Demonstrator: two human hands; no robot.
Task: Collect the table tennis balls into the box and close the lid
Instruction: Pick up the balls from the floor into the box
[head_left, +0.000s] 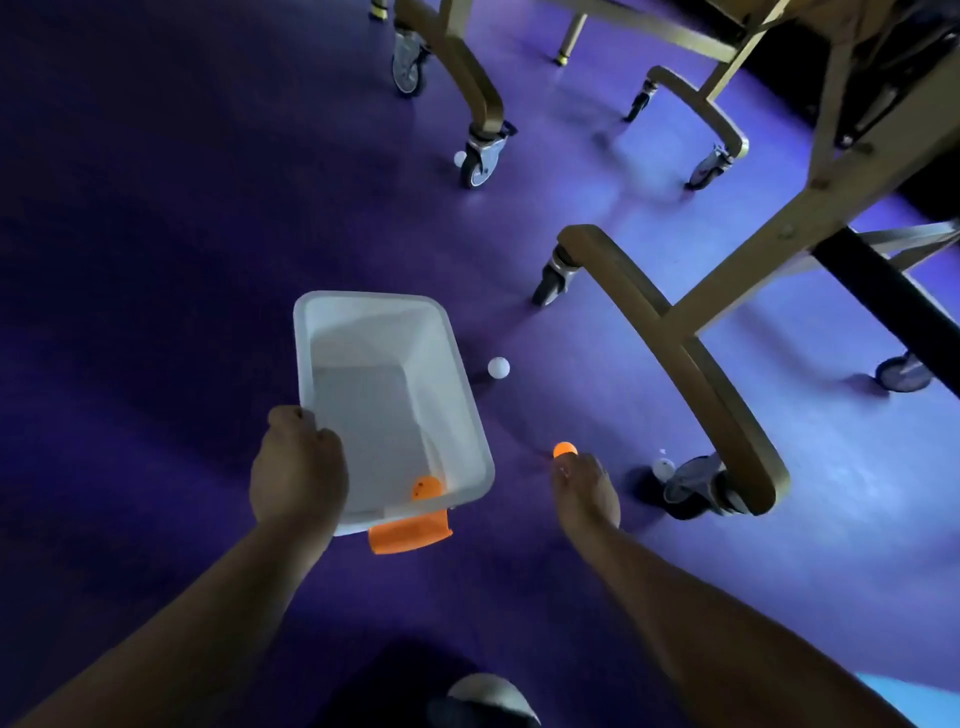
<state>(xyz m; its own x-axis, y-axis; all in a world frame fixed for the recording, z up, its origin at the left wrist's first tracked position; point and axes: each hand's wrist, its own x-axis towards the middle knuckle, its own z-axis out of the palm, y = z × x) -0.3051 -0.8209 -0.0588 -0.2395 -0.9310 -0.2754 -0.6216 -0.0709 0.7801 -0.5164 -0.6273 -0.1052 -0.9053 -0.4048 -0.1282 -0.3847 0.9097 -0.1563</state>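
Balls: one orange ball in the box (427, 488) lies against the near wall; an orange ball on the floor (564, 449) sits at the right hand's fingertips; a white ball (498, 367) lies just beside the box's right wall; a second white ball (663, 468) sits against the near caster (696, 483); a far white ball (460, 158) rests by a distant caster (480, 161).
Box: the white box (311, 332), lid off and nowhere in view, is held above the purple floor (156, 234), with an orange latch (410, 532) hanging at its near end.
Step in hand: collecting, early on by the look of it, with four balls still loose.
Left hand: the left hand (297, 470) clamps the box's near-left rim, fingers curled over the edge, forearm stretched forward.
Right hand: the right hand (584, 491) reaches down and forward, fingertips touching or nearly touching the floor ball; whether they have pinched it cannot be told.
Next move: probably a light pinch, since the ball would roll at a nudge, then a short carry left over the rim.
Obstacle: the table's curved leg (691, 364) stands near on the right.
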